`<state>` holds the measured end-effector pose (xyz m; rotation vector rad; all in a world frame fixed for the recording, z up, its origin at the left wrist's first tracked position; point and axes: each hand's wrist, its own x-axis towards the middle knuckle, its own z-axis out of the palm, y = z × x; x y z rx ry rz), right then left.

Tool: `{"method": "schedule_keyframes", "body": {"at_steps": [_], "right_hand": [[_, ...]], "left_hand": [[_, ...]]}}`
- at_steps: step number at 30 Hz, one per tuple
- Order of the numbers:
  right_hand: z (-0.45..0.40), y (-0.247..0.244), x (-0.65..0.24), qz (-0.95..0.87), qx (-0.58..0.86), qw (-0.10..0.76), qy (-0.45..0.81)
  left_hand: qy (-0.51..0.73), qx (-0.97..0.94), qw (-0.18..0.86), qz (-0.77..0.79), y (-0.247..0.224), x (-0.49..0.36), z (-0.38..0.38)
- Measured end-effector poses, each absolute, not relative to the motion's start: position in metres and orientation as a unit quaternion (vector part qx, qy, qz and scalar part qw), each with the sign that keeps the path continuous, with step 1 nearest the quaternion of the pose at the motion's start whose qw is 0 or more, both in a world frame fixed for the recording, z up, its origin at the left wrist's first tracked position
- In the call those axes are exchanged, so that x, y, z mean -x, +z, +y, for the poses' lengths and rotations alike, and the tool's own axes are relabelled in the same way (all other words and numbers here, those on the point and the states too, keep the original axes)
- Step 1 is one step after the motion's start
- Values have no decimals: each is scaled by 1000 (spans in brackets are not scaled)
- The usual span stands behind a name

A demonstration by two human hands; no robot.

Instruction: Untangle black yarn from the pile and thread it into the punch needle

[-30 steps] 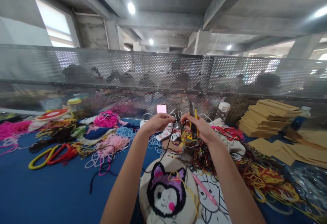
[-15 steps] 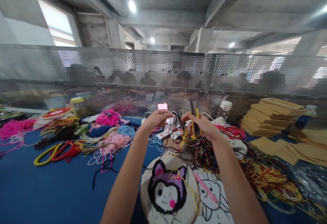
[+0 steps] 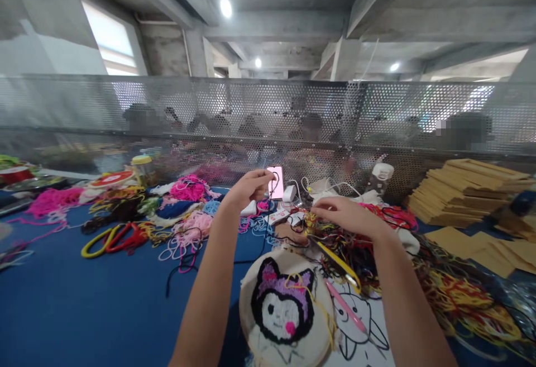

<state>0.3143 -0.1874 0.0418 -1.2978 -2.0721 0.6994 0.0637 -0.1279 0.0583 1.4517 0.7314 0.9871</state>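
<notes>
My left hand (image 3: 250, 189) is raised over the back of the table. Its thumb and fingers pinch a strand of black yarn (image 3: 268, 230), which hangs down toward the embroidery hoop. My right hand (image 3: 345, 214) hovers over the tangled yarn heap (image 3: 349, 244), fingers stretched and holding nothing. Just below it lies a long yellow utility knife (image 3: 338, 261), slanting toward me. The round hoop (image 3: 247, 322) in front of me carries a tufted black, purple and white cartoon face (image 3: 282, 305). A pink pen-like tool (image 3: 345, 306) rests on a line drawing (image 3: 355, 322) right of the hoop.
A phone (image 3: 275, 182) stands at the back beside a white charger (image 3: 288, 194). Yellow and red scissors handles (image 3: 113, 239) and pink yarn (image 3: 188, 188) lie left. Brown card envelopes (image 3: 456, 194) are stacked right, near a white-capped bottle (image 3: 382, 174). A perforated metal screen (image 3: 243, 104) spans the back.
My right hand has let go of the yellow knife, which now lies on the yarn. The left hand still pinches the black strand. The view has shifted slightly left.
</notes>
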Motion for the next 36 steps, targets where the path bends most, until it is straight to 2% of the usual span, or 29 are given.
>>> {"method": "schedule_keyframes", "body": {"at_steps": [3, 6, 11, 17, 36], "right_hand": [[-187, 41, -285, -731, 409, 314, 447], [-183, 39, -264, -612, 391, 406, 555], [-174, 37, -261, -512, 361, 547, 556], [-169, 37, -263, -433, 312, 642, 551], [-159, 43, -298, -374, 264, 720, 522]], "left_hand": [[391, -648, 591, 278, 60, -79, -135], [368, -671, 582, 276, 60, -92, -142], [345, -695, 570, 269, 57, -105, -145], [342, -709, 554, 271, 55, -109, -145], [248, -751, 535, 296, 45, -114, -140]]}}
